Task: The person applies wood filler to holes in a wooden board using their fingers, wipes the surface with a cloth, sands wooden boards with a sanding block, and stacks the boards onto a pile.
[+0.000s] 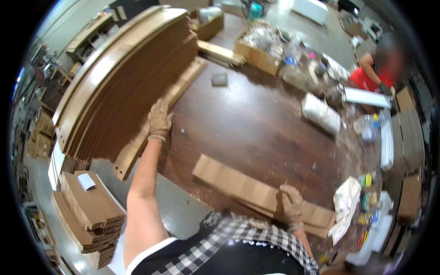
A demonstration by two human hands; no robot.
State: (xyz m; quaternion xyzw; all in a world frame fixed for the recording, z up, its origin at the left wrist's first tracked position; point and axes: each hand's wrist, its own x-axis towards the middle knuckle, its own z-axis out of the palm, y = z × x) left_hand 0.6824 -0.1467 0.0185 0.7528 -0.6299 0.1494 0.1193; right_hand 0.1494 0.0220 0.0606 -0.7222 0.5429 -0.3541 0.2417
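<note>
My left hand, in a tan work glove, lies with its fingers stretched out on a long wooden slat. That slat lies along the inner side of a tall stack of curved wooden slats at the left. Near my body, my right hand, also gloved, rests on a short pile of flat wooden boards, its fingers bent over the far edge of the top board. The undersides of the fingers are hidden. A white cloth lies right of the boards.
A dark brown table carries a small grey block, a plastic-wrapped roll and a box of plastic bags. Bottles stand along the right edge. Cardboard pieces are stacked lower left. A co-worker in red stands far right.
</note>
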